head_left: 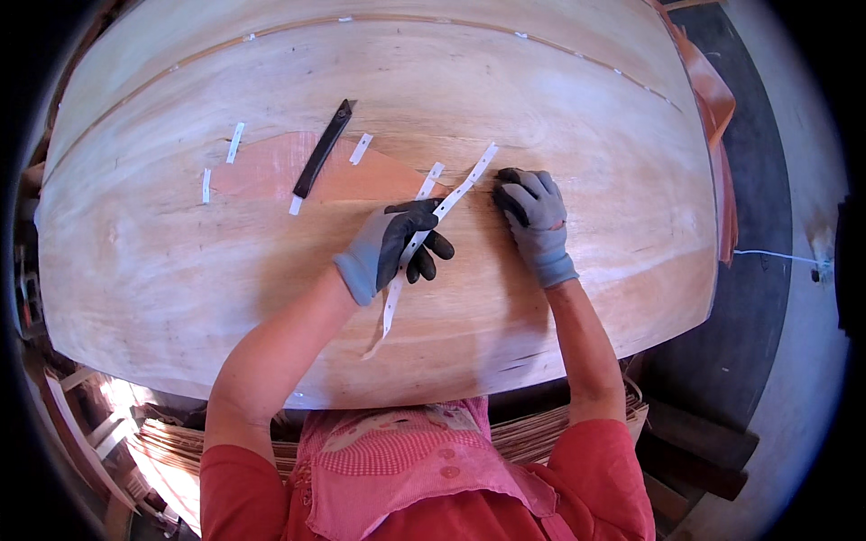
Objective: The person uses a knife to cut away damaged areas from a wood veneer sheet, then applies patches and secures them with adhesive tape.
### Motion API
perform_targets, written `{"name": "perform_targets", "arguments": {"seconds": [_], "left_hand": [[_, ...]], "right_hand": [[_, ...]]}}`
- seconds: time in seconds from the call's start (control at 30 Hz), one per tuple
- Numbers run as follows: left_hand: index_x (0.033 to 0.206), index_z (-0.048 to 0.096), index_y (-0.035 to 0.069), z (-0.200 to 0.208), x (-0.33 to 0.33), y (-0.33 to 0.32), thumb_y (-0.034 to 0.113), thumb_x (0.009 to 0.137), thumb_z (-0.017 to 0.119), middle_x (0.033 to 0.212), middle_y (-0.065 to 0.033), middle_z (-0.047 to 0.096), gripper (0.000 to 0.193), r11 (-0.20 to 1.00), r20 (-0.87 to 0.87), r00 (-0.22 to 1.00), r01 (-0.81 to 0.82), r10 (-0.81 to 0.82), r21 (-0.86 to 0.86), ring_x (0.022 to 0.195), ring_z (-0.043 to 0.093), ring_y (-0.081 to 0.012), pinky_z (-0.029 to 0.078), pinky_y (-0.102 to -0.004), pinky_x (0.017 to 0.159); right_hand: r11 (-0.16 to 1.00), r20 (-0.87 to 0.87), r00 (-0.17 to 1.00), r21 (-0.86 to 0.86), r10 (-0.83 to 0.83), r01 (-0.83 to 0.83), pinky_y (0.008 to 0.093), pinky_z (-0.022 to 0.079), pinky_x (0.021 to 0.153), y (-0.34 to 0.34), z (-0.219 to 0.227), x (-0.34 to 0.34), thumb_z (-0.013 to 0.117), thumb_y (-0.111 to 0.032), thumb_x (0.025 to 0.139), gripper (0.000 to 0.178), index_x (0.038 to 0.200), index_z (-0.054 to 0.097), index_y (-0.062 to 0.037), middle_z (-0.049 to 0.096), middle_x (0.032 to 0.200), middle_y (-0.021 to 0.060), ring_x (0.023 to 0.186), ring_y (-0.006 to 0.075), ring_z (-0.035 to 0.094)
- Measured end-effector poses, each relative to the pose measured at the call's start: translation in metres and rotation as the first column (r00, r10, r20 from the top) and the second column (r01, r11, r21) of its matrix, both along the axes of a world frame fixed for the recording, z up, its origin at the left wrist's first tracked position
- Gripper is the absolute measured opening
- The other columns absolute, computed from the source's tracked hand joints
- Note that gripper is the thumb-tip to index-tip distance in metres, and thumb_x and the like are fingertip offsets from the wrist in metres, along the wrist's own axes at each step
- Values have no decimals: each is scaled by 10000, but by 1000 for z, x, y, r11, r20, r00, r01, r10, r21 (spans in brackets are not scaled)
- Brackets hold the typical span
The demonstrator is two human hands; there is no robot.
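My left hand (383, 248), in a grey glove with black-coated fingers, holds a long white strip of perforated tape (469, 185), which slants across the fingers. The tape's lower end hangs toward me. My right hand (539, 216), gloved alike, rests on the pale wood veneer sheet (595, 261) with its fingers curled in; whatever they pinch is hidden. Left of my hands, a reddish veneer patch (262, 167) lies within the sheet. A black utility knife (323, 153) lies across this patch. Short tape pieces (361, 149) stick along the patch's edges, one partly behind my left hand.
A thin brown seam (298, 27) with small tape bits curves across the sheet's far part. Reddish veneer sheets (708, 90) hang past the right edge. Stacked thin sheets (180, 451) lie below the near edge, and a dark board (740, 298) stands at the right.
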State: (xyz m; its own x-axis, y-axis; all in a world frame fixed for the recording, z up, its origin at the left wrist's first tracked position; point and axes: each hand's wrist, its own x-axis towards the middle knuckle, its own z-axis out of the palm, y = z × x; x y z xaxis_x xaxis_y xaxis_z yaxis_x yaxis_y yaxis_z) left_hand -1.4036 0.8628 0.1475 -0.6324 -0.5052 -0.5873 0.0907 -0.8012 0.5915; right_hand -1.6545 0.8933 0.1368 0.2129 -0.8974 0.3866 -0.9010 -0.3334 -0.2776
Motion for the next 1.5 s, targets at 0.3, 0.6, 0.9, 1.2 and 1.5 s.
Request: {"name": "perform_targets", "arguments": {"seconds": [0.3,0.6,0.9,1.2,1.5], "left_hand": [[1290,519,55,-1,2,-3,309,945,537,778,-145,676,429,999,-25,999,-21,22,43,452,587,-193,406,-279,372],[1395,448,64,4,-1,6,282,955,534,775,-158,677,499,999,3,1000,-19,19,-41,479,620,-208,422,-265,382],[1398,468,87,7,-14,17,151,971,490,756,-147,683,432,994,161,984,-63,78,-94,487,639,-212,424,-260,372],[1384,492,99,11,-18,18,119,967,472,726,-136,678,418,991,227,970,-63,90,-120,472,632,-199,416,-262,362],[1338,549,99,7,-21,20,105,951,478,680,-119,667,394,987,243,959,-120,143,-110,436,612,-193,414,-272,355]], "right_hand": [[992,-134,983,31,126,-123,381,467,805,6,9,-9,679,-127,755,175,927,650,-130,636,1079,44,977,253,577],[999,-120,992,9,35,-35,373,469,769,-5,6,15,706,-185,761,154,897,646,-142,636,1003,26,933,241,573],[991,-76,991,75,-109,114,410,421,909,5,22,16,755,-200,735,458,1165,612,-133,596,1151,65,1064,280,537],[979,-207,976,204,64,-21,451,307,1088,-1,3,12,653,-219,847,566,1380,483,-136,450,1444,106,1371,317,366],[949,-164,968,283,188,-137,476,300,1089,8,20,26,639,-288,848,599,1397,459,-127,419,1457,133,1383,338,340]]}}
